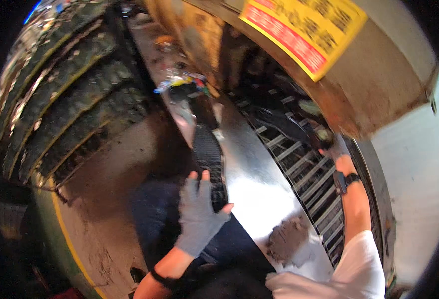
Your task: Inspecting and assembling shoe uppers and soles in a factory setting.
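Note:
A black shoe sole (208, 149) with a ridged tread lies lengthwise along the metal ledge. My left hand (199, 214), in a grey glove with bare fingertips, grips its near end, fingers along the left side and thumb at the right edge. My right hand (335, 148), also gloved, reaches into the machine opening above the slatted conveyor (304, 174). Its fingers are blurred and partly hidden, beside a long dark piece (279, 124) that looks like another sole. Whether that hand holds it cannot be made out.
A shiny metal ledge (254, 194) runs beside the conveyor, with a grey-brown rag (288, 239) on it. Small colourful items (184, 82) lie farther up. The machine hood (379, 74) overhangs on the right, bearing a yellow sign (304, 32). A tiered rack (80, 89) stands at left.

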